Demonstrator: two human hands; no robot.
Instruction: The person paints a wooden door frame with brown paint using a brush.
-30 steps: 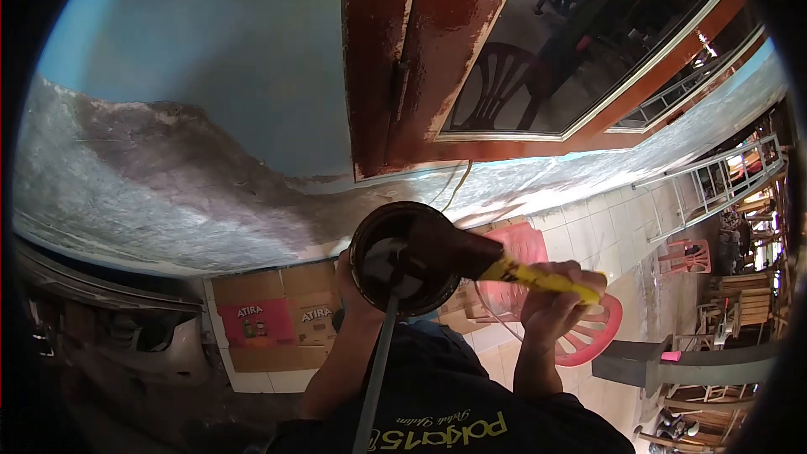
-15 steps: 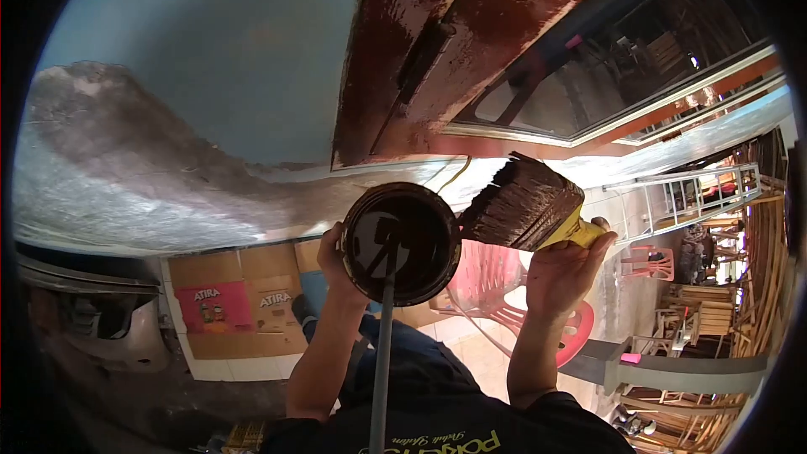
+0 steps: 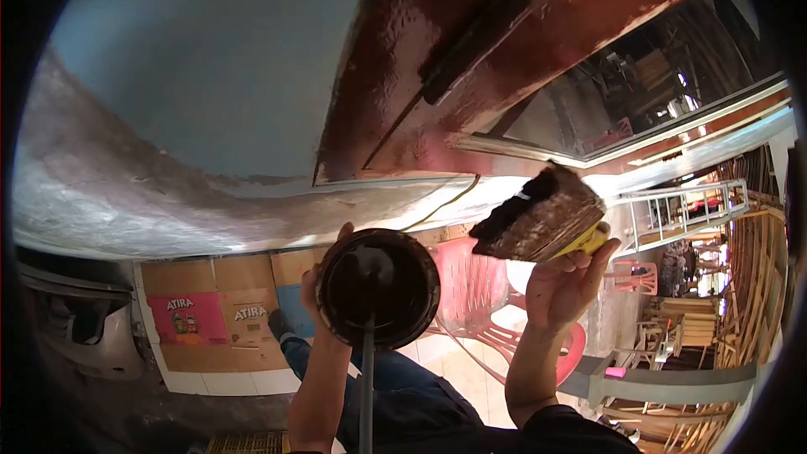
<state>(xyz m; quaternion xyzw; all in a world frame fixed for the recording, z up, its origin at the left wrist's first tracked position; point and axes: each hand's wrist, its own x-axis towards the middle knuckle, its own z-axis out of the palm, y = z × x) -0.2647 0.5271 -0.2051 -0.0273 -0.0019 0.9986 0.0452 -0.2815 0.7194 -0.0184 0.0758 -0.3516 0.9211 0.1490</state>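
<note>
My left hand is wrapped round the side of a round can with dark brown liquid inside. A grey stick stands in the can and leans over its rim. To the right, my right hand grips a wide brush by its yellow handle. The brush's bristles are coated dark brown and point up and left, apart from the can. Beyond both hands is a glossy red-brown wooden frame beside a blue-grey wall.
Cardboard sheets lie on the floor at the lower left. A pink plastic chair stands behind the brush. A white ladder and stacked wood are at the right. A dark glass pane is at the upper right.
The can and my left hand have moved lower in view. The brush has turned and shifted slightly right, away from the can's rim. The view has tilted, showing more of the frame.
</note>
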